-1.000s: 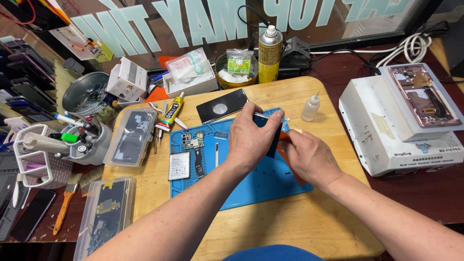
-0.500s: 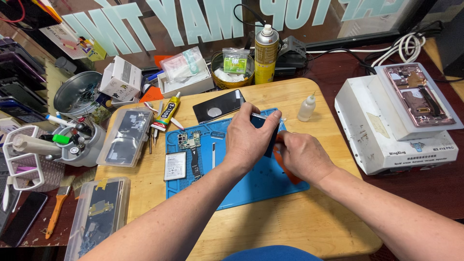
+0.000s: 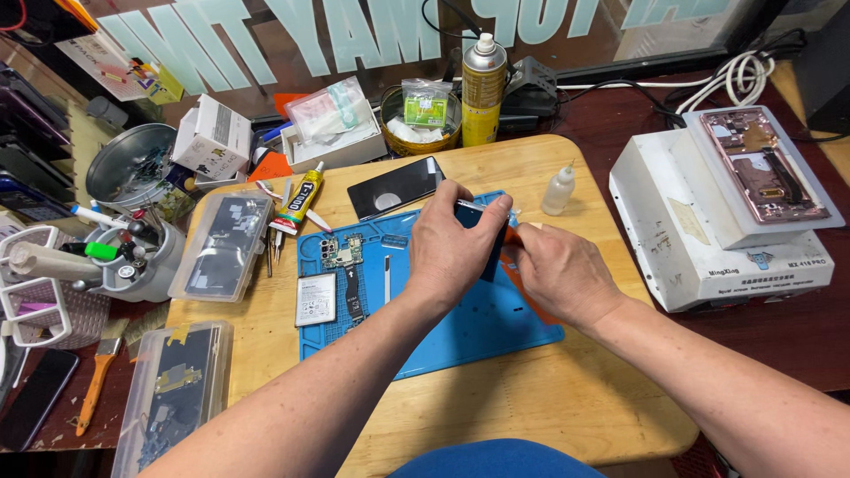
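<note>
Here, left hand [image 3: 452, 252] clamps a dark phone [image 3: 482, 232] on edge above the blue mat [image 3: 460, 327]. Right hand [image 3: 553, 270] is closed at its side, around what I cannot tell. Best done slowly — steady grip, loose parts [image 3: 341, 257] kept undisturbed.

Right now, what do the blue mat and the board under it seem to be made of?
The blue mat looks like matte silicone or rubber: moulded compartments, no glare. The board under it looks like pale unvarnished wood, with visible grain. Both hands, left hand and right hand, work above the mat.
</note>
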